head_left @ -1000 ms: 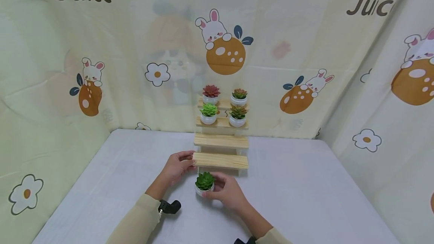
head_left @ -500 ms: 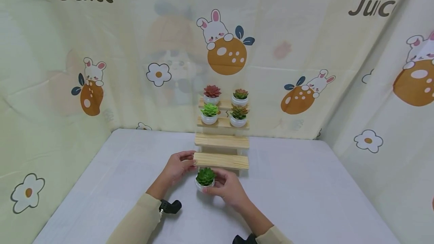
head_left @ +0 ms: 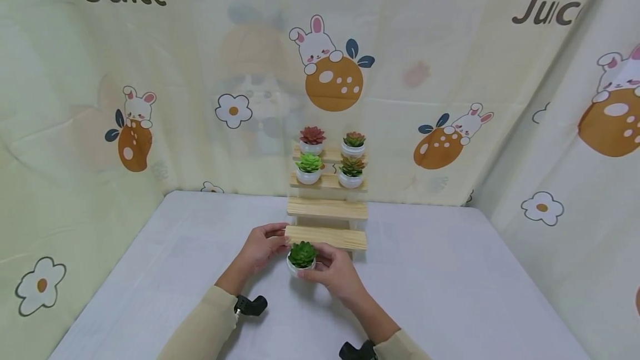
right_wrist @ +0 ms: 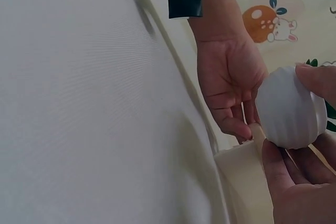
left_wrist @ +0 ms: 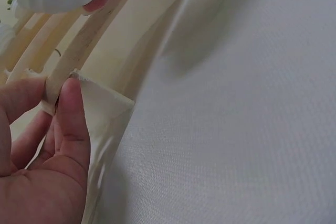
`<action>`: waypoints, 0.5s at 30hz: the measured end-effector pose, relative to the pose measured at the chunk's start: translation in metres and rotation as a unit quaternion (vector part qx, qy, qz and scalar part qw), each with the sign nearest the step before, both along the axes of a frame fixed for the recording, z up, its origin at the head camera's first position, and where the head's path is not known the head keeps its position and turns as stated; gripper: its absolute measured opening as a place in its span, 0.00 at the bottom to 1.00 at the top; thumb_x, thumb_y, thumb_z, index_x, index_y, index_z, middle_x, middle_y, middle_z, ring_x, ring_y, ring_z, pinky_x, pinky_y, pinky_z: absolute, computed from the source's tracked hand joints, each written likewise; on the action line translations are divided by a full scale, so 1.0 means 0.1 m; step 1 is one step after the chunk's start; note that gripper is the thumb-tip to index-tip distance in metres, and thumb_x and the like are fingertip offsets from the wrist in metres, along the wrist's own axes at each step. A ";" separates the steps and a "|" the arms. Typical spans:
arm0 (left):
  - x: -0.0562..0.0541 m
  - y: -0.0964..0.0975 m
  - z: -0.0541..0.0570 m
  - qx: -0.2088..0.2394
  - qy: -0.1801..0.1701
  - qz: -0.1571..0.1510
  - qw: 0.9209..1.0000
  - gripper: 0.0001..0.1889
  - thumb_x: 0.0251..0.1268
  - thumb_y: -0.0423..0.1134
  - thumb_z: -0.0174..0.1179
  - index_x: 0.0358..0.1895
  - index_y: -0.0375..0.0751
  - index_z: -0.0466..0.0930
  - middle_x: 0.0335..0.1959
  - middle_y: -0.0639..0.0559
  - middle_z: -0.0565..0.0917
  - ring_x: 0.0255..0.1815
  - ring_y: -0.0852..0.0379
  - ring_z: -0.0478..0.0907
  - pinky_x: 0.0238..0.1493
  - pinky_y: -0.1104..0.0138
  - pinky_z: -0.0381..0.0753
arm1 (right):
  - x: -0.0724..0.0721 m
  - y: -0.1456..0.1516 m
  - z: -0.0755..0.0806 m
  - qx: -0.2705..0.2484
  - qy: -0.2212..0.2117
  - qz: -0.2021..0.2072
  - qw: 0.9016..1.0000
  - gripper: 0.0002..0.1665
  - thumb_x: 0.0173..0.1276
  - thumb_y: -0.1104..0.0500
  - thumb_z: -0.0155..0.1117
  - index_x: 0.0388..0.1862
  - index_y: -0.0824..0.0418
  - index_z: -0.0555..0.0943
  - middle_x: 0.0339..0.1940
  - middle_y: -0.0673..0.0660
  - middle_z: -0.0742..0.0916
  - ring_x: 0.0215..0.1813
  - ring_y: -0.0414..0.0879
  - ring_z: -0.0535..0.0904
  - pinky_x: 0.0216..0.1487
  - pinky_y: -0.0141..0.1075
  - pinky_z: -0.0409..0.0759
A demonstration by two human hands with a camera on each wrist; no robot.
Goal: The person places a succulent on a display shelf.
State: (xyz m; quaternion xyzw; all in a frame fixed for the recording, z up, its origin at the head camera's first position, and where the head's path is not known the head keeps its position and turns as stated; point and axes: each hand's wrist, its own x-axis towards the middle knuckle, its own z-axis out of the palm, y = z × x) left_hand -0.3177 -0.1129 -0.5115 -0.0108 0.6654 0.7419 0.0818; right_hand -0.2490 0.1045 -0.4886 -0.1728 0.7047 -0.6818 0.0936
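My right hand (head_left: 339, 275) grips a small potted succulent (head_left: 302, 254) with dark green leaves, fingers on the side of its round white pot (right_wrist: 287, 109). The pot is lifted off the tabletop, upright, just in front of the lowest board (head_left: 327, 238) of a stepped wooden plant stand. In the left wrist view, my left hand (left_wrist: 50, 156) pinches the end of that board between thumb and fingers. On the stand's upper boards sit a red succulent (head_left: 312, 136), a reddish-green one (head_left: 354, 139), a bright green one (head_left: 309, 163) and a brownish-green one (head_left: 352, 165).
The third board (head_left: 327, 208) up from the table's front carries no pot. A white cloth covers the table (head_left: 425, 282). Behind and beside it hangs a cream curtain (head_left: 200, 149) printed with rabbits and oranges.
My right hand has raised the potted succulent and brought it forward, up to the stand's lowest board. The left hand has kept its place on the board's end.
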 end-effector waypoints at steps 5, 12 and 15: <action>0.00 -0.01 0.00 -0.001 0.001 0.001 1.000 0.23 0.66 0.22 0.60 0.65 0.29 0.77 0.48 0.42 0.82 0.40 0.57 0.83 0.43 0.67 0.91 | -0.03 -0.03 0.06 0.009 -0.002 -0.024 1.000 0.37 0.56 0.67 0.79 0.66 0.66 0.78 0.64 0.66 0.83 0.65 0.51 0.81 0.63 0.32 0.83; 0.01 -0.01 -0.01 -0.001 0.007 -0.001 1.000 0.23 0.66 0.22 0.60 0.65 0.28 0.77 0.49 0.40 0.82 0.42 0.57 0.83 0.41 0.69 0.89 | -0.07 -0.06 0.12 0.010 -0.002 -0.035 0.999 0.37 0.56 0.66 0.79 0.66 0.66 0.78 0.65 0.65 0.83 0.66 0.52 0.81 0.66 0.35 0.83; 0.01 -0.01 0.00 0.000 0.003 -0.001 1.000 0.22 0.66 0.23 0.61 0.64 0.29 0.77 0.51 0.39 0.82 0.43 0.56 0.83 0.42 0.68 0.90 | -0.11 -0.07 0.14 0.006 -0.004 -0.040 0.999 0.37 0.56 0.67 0.79 0.66 0.65 0.78 0.64 0.64 0.84 0.65 0.51 0.82 0.67 0.38 0.82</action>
